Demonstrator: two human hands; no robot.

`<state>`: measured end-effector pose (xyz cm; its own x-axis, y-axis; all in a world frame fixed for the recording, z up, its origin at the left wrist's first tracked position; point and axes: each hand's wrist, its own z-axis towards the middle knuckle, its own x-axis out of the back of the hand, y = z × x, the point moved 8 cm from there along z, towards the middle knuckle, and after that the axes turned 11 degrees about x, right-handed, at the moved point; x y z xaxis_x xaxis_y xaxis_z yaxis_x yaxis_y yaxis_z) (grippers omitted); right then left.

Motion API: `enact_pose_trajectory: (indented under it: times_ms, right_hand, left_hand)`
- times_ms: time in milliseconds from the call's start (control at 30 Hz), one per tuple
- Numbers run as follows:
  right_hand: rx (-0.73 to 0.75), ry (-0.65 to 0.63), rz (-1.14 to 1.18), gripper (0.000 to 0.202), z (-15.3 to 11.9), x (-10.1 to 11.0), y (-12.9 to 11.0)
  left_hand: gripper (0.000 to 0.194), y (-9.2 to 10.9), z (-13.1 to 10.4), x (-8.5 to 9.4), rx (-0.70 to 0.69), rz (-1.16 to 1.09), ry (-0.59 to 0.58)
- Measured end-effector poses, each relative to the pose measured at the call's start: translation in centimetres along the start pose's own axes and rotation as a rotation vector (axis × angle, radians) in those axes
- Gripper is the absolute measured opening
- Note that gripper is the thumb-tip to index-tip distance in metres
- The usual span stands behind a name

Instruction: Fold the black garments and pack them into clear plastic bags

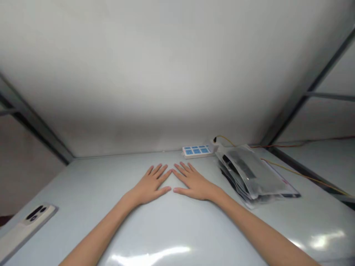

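My left hand [152,185] lies flat, palm down, on the pale glossy table [166,225], fingers spread. Beside it my right hand [193,182] rests the same way. The two index fingertips touch or nearly touch, and a small gap separates the thumbs. Neither hand holds anything. Just beyond my right hand, against the wall, is a white power strip [196,151] with blue sockets. To the right of that hand sits a stack of clear plastic zip bags [251,173] with dark items inside that I cannot make out.
A white phone [27,231] lies face down at the left edge. An adapter [213,146] with a yellow cable [305,176] is plugged into the strip. A pale wall [166,81] rises behind the table, with metal frame posts [288,118] at both sides.
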<state>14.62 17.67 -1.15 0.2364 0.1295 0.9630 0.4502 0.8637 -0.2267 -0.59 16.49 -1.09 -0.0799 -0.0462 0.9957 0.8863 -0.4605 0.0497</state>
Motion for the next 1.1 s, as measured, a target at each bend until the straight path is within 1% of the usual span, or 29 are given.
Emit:
enact_pose_trajectory:
  times_ms: [100, 300, 467, 833, 1100]
  right_hand:
    - [-0.001, -0.003, -0.002, 0.086, 0.02, 0.0, 0.01]
    - [-0.009, -0.009, 0.017, 0.088, 0.0, 0.24, -0.07]
    - [-0.002, 0.012, 0.021, 0.087, 0.0, 0.3, -0.11]
    - [-0.006, -0.006, 0.019, 0.087, -0.01, 0.24, -0.01]
    - [-0.01, -0.015, 0.036, 0.09, 0.0, 0.12, 0.08]
  left_hand:
    - [0.072, -0.05, 0.06, -0.15, -0.004, -0.006, -0.009]
    - [0.071, -0.38, 0.09, -0.48, -0.018, -0.014, 0.012]
    - [0.07, -0.44, 0.13, -0.57, -0.025, -0.01, 0.033]
    - [0.07, -0.32, 0.2, -0.52, 0.0, -0.018, -0.035]
    - [0.069, -0.31, 0.16, -0.42, -0.012, -0.014, 0.004]
